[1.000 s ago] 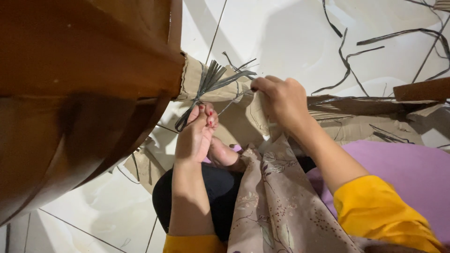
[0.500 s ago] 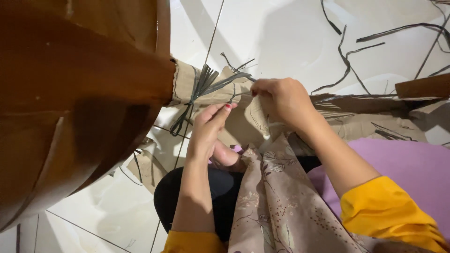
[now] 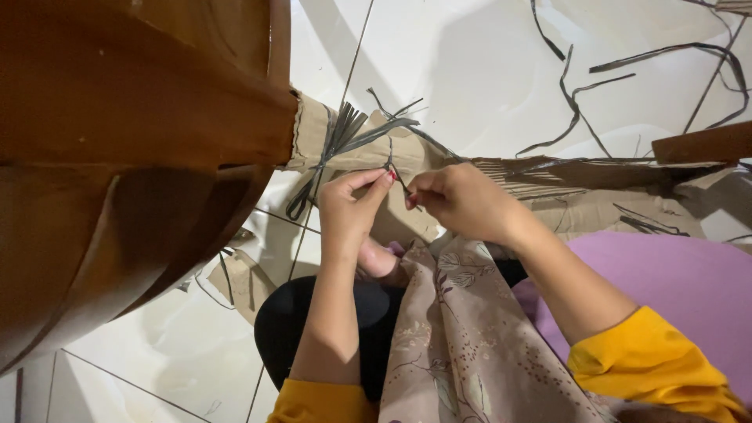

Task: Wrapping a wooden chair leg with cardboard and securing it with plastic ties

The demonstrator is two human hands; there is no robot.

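Thin black strap [image 3: 395,168], frayed and knotted over cardboard [image 3: 368,153], pinched by left hand [image 3: 352,207] and right hand [image 3: 462,204].

Brown cardboard wrapping [image 3: 329,145] tied with dark strap on wooden furniture leg, torn cardboard [image 3: 595,205] on floor

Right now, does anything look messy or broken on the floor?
Yes. Loose dark strips lie scattered over the white tiled floor, and torn cardboard scraps sit beside the wooden furniture.
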